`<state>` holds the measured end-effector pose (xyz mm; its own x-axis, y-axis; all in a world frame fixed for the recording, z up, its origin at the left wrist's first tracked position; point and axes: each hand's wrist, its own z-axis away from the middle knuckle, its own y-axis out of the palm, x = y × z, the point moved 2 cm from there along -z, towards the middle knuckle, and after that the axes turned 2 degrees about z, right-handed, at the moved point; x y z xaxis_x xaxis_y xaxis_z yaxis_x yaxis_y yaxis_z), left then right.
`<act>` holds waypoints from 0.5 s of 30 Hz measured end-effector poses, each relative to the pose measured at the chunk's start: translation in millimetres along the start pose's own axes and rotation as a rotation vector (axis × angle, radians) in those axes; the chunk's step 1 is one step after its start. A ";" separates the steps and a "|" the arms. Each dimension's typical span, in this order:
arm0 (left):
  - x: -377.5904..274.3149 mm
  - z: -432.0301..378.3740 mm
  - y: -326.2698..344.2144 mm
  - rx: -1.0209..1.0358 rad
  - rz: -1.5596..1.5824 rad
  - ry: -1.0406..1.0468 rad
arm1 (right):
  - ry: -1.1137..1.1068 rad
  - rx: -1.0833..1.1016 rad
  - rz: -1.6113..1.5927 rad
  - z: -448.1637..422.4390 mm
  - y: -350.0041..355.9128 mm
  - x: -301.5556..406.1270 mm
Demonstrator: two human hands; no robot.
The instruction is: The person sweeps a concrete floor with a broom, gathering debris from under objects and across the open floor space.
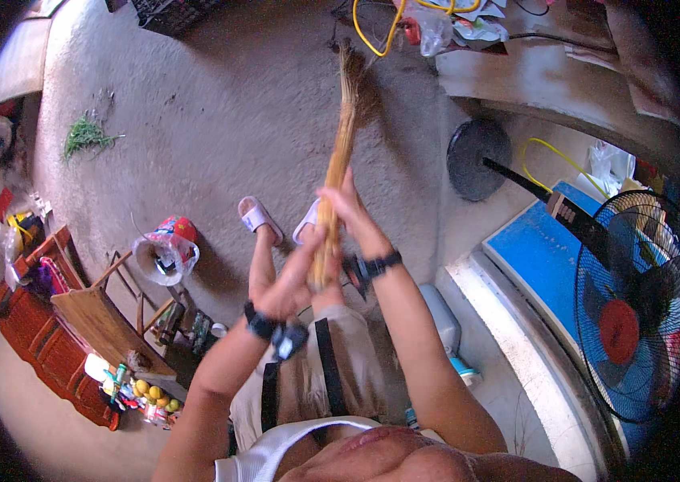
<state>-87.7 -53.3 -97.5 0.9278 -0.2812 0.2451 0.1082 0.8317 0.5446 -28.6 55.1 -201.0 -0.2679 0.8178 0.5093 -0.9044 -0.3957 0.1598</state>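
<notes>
A straw broom (pixel 340 141) runs up and away from me, its bristle end over the concrete floor near the clutter at the top of the view. Lower down, my left hand (pixel 295 274) is wrapped around the end of the handle. My right hand (pixel 349 208) grips the handle farther up, nearer the bristles. Both wrists wear dark straps with small devices. Behind the broom are my feet in pale slippers (pixel 255 218), with part of one slipper hidden by the handle and hands.
A small heap of green plant matter (pixel 87 137) lies on the concrete floor (pixel 213 120). Left of my feet stands a bag-lined bucket (pixel 165 256), near a wooden bench (pixel 108 319). A standing fan (pixel 620 331) is at right, beside a blue panel (pixel 533 253). Yellow cable (pixel 376 48) loops near the bristles.
</notes>
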 end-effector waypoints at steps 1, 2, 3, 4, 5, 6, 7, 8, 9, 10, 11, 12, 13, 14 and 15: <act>-24.6 -19.1 3.5 0.102 0.107 -0.015 | 0.021 -0.030 -0.010 -29.2 2.9 9.6; -41.6 -39.7 6.6 0.078 0.133 -0.017 | 0.114 0.003 0.039 -59.9 -2.2 9.4; -58.9 -52.9 0.7 0.081 0.197 -0.017 | 0.183 0.034 0.098 -86.0 -0.4 10.1; -72.6 -40.2 7.9 0.141 0.492 -0.160 | 0.233 0.054 0.121 -93.4 10.0 3.0; -78.3 -29.3 2.1 0.169 0.545 -0.182 | 0.275 0.077 0.149 -98.0 22.8 1.2; -79.7 -12.1 -9.4 0.178 0.614 -0.190 | 0.197 0.030 0.198 -84.8 45.6 -0.9; -79.8 -2.7 -15.4 0.180 0.581 -0.144 | 0.118 -0.021 0.247 -71.1 61.8 0.5; -66.9 8.0 -16.9 0.173 0.555 -0.123 | 0.122 0.022 0.252 -61.1 62.9 -6.2; -57.7 13.7 -20.3 0.146 0.566 -0.093 | 0.125 0.064 0.173 -46.8 63.2 -13.1; -44.3 23.1 -22.8 0.114 0.447 -0.068 | 0.126 0.099 0.091 -30.0 59.2 -20.1; -27.6 32.1 -2.6 0.053 0.302 -0.028 | 0.041 0.058 0.154 -21.3 39.3 -25.6; -15.4 49.3 17.2 -0.017 0.163 0.039 | 0.045 0.051 0.170 -6.6 34.2 -20.4; -8.2 60.1 28.8 -0.040 0.028 0.058 | 0.047 0.049 0.188 8.7 31.6 -14.4; 1.5 59.7 22.9 -0.011 0.095 -0.040 | 0.047 0.050 0.206 24.3 30.7 -5.4; 5.6 53.7 16.3 -0.022 0.077 -0.039 | 0.066 0.078 0.149 31.7 29.9 4.2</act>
<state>-100.0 -67.1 -44.2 0.9191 -0.2343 0.3167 0.0456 0.8618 0.5051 -46.2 33.4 -167.3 -0.4202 0.7725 0.4761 -0.8255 -0.5433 0.1529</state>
